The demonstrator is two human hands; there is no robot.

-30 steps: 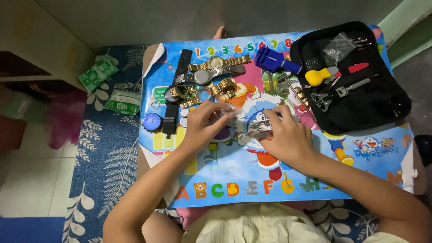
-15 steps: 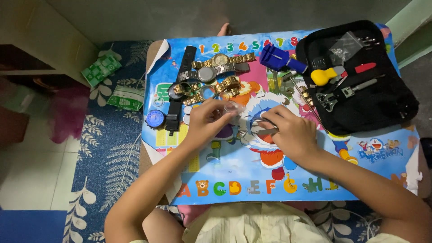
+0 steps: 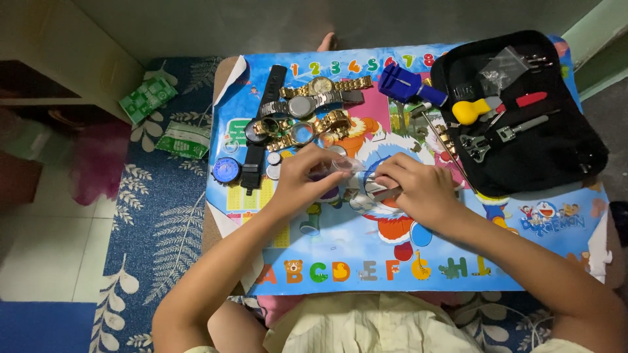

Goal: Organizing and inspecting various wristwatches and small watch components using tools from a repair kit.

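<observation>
Watch part (image 3: 356,171) mid-mat, both hands' fingers (image 3: 327,171) pinching, watches (image 3: 307,114) crowding behind

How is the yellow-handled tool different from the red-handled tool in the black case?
The yellow-handled tool has a fat, bulb-shaped grip, while the red-handled tool has a slim, flat one. The yellow one lies nearer the case's left edge; the red one sits further right. Both rest untouched in the open black case.
</observation>
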